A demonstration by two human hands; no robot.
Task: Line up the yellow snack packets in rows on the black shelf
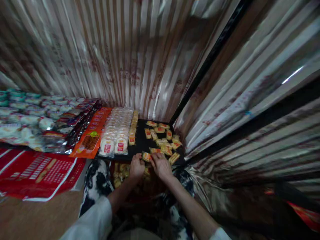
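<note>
A small yellow biscuit packet (146,156) with a red label is at the front edge of a black shelf, between my two hands. My left hand (137,166) has its fingers curled at the packet's left end. My right hand (162,165) closes its fingertips at the packet's right end, palm down. Several similar packets (160,129) lie loose and at different angles on the shelf just beyond. Below my hands, between my knees, a reddish container holds more yellow packets (121,173), partly hidden by my forearms.
Left of the loose packets stand a neat row of yellow packets (133,128), two rows of clear-wrapped round white cakes (107,146) and orange snack bags (90,141). A red printed sheet (37,173) hangs at the left. Corrugated sheeting (130,60) and a black post (207,63) enclose the shelf.
</note>
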